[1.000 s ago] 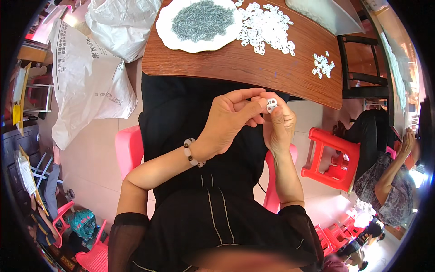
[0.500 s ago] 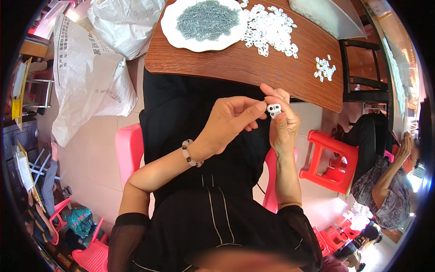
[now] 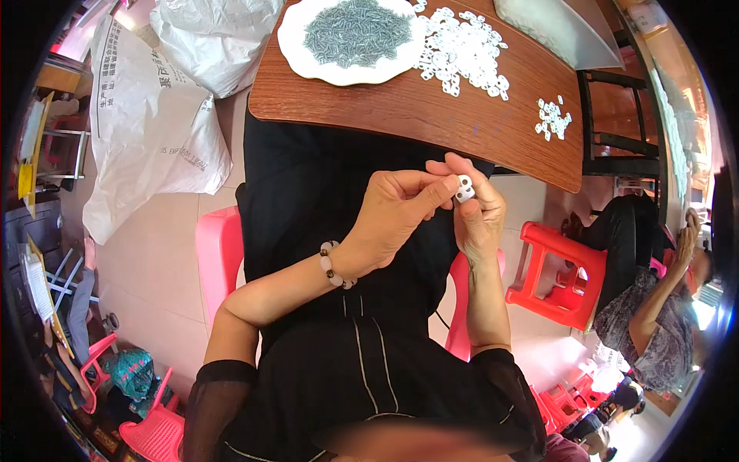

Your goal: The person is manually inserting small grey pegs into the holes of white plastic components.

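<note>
A small white plastic piece with two round holes, which looks like a cord lock (image 3: 464,189), is pinched between the thumb and fingers of my right hand (image 3: 482,215). My left hand (image 3: 396,209) is closed, its thumb and forefinger pressed together against the left side of that piece. Whatever may sit between the left fingertips is hidden. Both hands are held over my lap, just short of the table edge. Beyond them, a white scalloped plate (image 3: 291,46) bears a heap of small grey metal springs (image 3: 358,32).
On the brown table (image 3: 354,104) lie a large spread of white two-holed pieces (image 3: 462,54) and a smaller group (image 3: 553,119). White sacks (image 3: 154,131) stand at the left. A red stool (image 3: 558,273) and a seated person (image 3: 654,323) are at the right.
My left hand has shifted slightly right, bringing its fingertips up against the white piece. The piece has turned a little in my right fingers.
</note>
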A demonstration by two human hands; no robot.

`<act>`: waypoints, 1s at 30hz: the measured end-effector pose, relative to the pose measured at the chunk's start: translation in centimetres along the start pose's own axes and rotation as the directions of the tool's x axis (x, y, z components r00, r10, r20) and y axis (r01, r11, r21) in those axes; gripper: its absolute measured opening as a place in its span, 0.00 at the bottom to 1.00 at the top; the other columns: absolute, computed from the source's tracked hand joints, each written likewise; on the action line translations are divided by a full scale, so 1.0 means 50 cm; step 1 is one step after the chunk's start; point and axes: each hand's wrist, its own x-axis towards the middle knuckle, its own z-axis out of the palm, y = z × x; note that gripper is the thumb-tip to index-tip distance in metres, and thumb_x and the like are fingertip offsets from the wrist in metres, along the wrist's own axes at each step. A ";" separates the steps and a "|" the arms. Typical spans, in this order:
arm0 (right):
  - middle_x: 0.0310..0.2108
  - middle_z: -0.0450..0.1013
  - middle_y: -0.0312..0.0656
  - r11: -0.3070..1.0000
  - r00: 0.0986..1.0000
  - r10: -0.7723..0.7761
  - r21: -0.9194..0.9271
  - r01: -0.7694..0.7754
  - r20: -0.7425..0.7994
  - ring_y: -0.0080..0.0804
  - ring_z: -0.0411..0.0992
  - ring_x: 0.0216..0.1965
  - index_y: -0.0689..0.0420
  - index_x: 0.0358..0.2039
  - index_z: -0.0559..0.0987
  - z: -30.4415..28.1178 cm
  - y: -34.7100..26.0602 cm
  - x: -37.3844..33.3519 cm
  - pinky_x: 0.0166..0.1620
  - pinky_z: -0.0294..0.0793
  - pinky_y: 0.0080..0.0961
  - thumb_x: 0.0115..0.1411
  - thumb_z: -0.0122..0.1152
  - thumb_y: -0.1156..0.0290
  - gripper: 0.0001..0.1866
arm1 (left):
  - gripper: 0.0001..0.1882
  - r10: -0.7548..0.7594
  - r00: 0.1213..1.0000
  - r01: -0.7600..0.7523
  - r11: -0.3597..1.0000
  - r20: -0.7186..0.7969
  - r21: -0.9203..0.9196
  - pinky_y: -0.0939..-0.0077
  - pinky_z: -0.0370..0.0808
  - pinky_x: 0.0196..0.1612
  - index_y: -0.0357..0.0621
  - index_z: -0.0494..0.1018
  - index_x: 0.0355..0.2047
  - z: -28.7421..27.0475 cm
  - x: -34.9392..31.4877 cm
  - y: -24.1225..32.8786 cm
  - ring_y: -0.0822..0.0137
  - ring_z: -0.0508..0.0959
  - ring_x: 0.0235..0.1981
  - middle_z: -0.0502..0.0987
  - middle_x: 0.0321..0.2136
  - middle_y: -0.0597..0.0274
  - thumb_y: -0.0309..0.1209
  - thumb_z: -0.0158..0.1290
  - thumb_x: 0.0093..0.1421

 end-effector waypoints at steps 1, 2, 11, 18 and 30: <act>0.44 0.73 0.51 1.000 1.000 0.017 0.011 -0.017 -0.001 0.31 0.73 0.42 0.67 0.49 0.74 -0.001 0.001 -0.002 0.42 0.72 0.23 0.57 0.59 0.49 0.32 | 0.09 0.011 1.000 -0.011 1.000 -0.005 -0.012 0.86 0.64 0.28 0.38 0.80 0.33 0.001 -0.002 -0.002 0.81 0.69 0.23 0.76 0.22 0.67 0.32 0.57 0.60; 0.44 0.73 0.51 1.000 1.000 0.017 0.010 -0.017 -0.001 0.31 0.73 0.42 0.67 0.49 0.74 -0.004 0.004 -0.002 0.42 0.72 0.23 0.57 0.59 0.49 0.32 | 0.09 0.011 1.000 -0.011 1.000 -0.005 -0.012 0.86 0.64 0.28 0.38 0.80 0.33 0.005 -0.003 -0.005 0.81 0.69 0.23 0.76 0.22 0.67 0.32 0.57 0.60; 0.43 0.73 0.51 0.993 0.999 -0.016 0.117 0.013 0.028 0.31 0.74 0.39 0.67 0.48 0.75 -0.009 0.013 -0.003 0.35 0.76 0.21 0.55 0.64 0.56 0.29 | 0.10 0.038 0.993 -0.052 0.990 -0.110 -0.128 0.88 0.61 0.23 0.37 0.80 0.33 0.024 -0.015 -0.023 0.83 0.66 0.21 0.76 0.21 0.69 0.32 0.58 0.59; 0.41 0.75 0.50 0.990 0.997 0.028 0.137 -0.017 -0.078 0.26 0.74 0.36 0.67 0.49 0.75 0.007 0.007 -0.004 0.40 0.73 0.19 0.55 0.64 0.56 0.29 | 0.11 0.024 0.992 -0.046 0.983 -0.123 -0.180 0.88 0.61 0.24 0.39 0.81 0.34 0.025 -0.017 -0.024 0.83 0.65 0.21 0.76 0.22 0.70 0.34 0.58 0.59; 0.19 0.73 0.32 0.908 0.981 -0.014 -0.414 -0.069 -0.193 0.11 0.64 0.20 0.62 0.28 0.78 -0.002 -0.027 -0.019 0.24 0.59 0.10 0.58 0.60 0.76 0.04 | 0.12 0.066 0.976 -0.100 0.982 -0.208 -0.161 0.88 0.62 0.25 0.38 0.80 0.38 0.010 -0.011 -0.037 0.83 0.65 0.22 0.76 0.22 0.69 0.34 0.58 0.59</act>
